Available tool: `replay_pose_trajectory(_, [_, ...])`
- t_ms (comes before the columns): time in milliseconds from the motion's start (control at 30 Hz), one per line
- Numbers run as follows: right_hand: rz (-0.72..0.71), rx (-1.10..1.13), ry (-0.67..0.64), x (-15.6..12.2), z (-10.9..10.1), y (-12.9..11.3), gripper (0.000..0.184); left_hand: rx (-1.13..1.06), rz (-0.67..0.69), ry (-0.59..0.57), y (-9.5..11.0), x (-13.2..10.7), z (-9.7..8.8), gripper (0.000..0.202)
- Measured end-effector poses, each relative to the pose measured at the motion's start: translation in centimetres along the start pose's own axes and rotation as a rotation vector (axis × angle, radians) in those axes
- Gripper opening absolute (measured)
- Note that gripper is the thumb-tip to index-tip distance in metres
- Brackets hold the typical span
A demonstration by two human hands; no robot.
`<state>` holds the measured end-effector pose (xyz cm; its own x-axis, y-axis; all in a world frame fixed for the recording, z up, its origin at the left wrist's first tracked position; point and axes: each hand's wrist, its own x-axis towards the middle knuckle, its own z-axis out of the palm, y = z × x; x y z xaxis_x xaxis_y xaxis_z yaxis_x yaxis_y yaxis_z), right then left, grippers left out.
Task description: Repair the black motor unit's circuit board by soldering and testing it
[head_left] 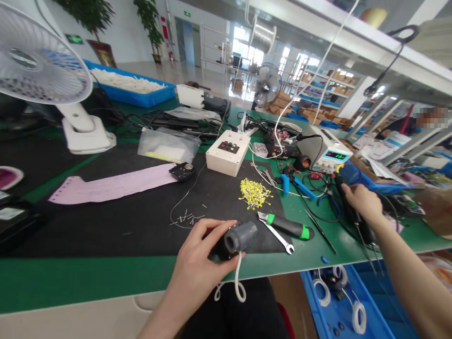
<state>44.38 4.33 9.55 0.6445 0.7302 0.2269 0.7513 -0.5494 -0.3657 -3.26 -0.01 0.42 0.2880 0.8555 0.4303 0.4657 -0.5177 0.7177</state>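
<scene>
My left hand (203,256) is closed around a dark grey cylindrical fitting (242,237) above the table's front edge. A white cable (238,282) hangs in a loop from its underside. Most of the black part behind the fitting is hidden by my fingers. At the right, my right hand (365,205) grips a long black tool handle (348,195); its exact kind does not show. Between the hands lie a green-and-black utility knife (289,226) and an open-ended wrench (280,239). A heap of yellow-tipped small parts (254,193) sits behind them on the black mat (141,235).
Behind the heap stands a beige switch box (228,153), with a lit power supply (328,150) to its right. Blue-handled pliers (300,184) and tangled wires are near my right hand. A blue bin (318,308) holds coiled cables below. A white fan (84,127) stands left.
</scene>
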Motion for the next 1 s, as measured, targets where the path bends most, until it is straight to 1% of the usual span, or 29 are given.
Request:
replay_pose_trajectory(67, [-0.148, -0.002, -0.042, -2.6, -0.4, -1.5, 0.047, -0.026, -0.033, -0.014, 0.2, -0.1, 0.0, 0.054])
replay_pose_trajectory(100, [-0.251, 0.023, -0.082, -4.4, -0.6, -2.7, 0.049, -0.036, -0.044, -0.019, 0.3, -0.1, 0.1, 0.055])
replay_pose_trajectory(133, [-0.354, 0.068, -0.131, -6.6, -0.8, -4.2, 0.047, -0.042, -0.051, -0.025, 0.3, -0.2, 0.1, 0.057])
replay_pose_trajectory(167, [-0.494, 0.126, -0.192, -9.0, -1.0, -5.9, 0.046, -0.046, -0.054, -0.029, 0.3, -0.3, 0.2, 0.059])
replay_pose_trajectory(200, [-0.752, 0.195, -0.253, -11.4, -1.0, -7.8, 0.047, -0.048, -0.055, -0.033, 0.3, -0.3, 0.2, 0.06])
replay_pose_trajectory(233, [-1.01, 0.211, -0.316, -13.7, -1.0, -9.7, 0.048, -0.049, -0.053, -0.038, 0.4, -0.4, 0.3, 0.061])
replay_pose_trajectory(267, [-1.218, 0.207, -0.354, -15.7, -0.9, -11.5, 0.051, -0.052, -0.048, -0.041, 0.4, -0.5, 0.3, 0.063])
replay_pose_trajectory(300, [-1.332, 0.175, -0.403, -17.4, -0.6, -13.2, 0.054, -0.055, -0.043, -0.039, 0.4, -0.6, 0.4, 0.064])
replay_pose_trajectory(333, [-1.408, 0.149, -0.433, -18.6, -0.2, -14.5, 0.055, -0.06, -0.041, -0.036, 0.5, -0.7, 0.4, 0.065])
replay_pose_trajectory(367, [-1.45, 0.134, -0.452, -19.4, 0.2, -15.5, 0.052, -0.068, -0.042, -0.03, 0.5, -0.8, 0.4, 0.065])
replay_pose_trajectory(433, [-1.469, 0.145, -0.475, -20.1, 1.1, -16.4, 0.044, -0.087, -0.055, -0.022, 0.7, -0.8, 0.3, 0.062])
replay_pose_trajectory(467, [-1.469, 0.169, -0.466, -20.2, 1.5, -16.4, 0.04, -0.096, -0.069, -0.022, 0.8, -0.7, 0.2, 0.062])
replay_pose_trajectory(533, [-1.458, 0.214, -0.413, -20.1, 1.8, -15.8, 0.041, -0.117, -0.099, -0.025, 0.9, -0.5, 0.0, 0.062])
replay_pose_trajectory(633, [-1.426, 0.239, -0.366, -19.8, 1.5, -14.8, 0.043, -0.142, -0.127, -0.044, 1.1, -0.2, -0.3, 0.066])
replay_pose_trajectory(700, [-1.373, 0.247, -0.379, -19.5, 1.0, -14.5, 0.041, -0.156, -0.14, -0.061, 1.2, -0.1, -0.5, 0.077])
replay_pose_trajectory(767, [-1.273, 0.259, -0.38, -18.8, 0.4, -14.3, 0.039, -0.173, -0.158, -0.06, 1.1, -0.1, -0.5, 0.088])
replay_pose_trajectory(800, [-1.195, 0.264, -0.39, -18.3, 0.1, -14.1, 0.039, -0.18, -0.165, -0.052, 1.1, -0.1, -0.6, 0.088])
replay_pose_trajectory(867, [-1.008, 0.295, -0.455, -17.2, -0.4, -13.6, 0.044, -0.19, -0.157, -0.034, 1.0, -0.2, -0.6, 0.079])
replay_pose_trajectory(933, [-0.828, 0.375, -0.559, -16.0, -0.6, -12.9, 0.051, -0.203, -0.136, -0.015, 1.0, -0.2, -0.7, 0.068])
replay_pose_trajectory(1000, [-0.693, 0.486, -0.645, -15.0, -0.6, -12.3, 0.054, -0.227, -0.125, 0.004, 0.9, -0.2, -1.0, 0.065])
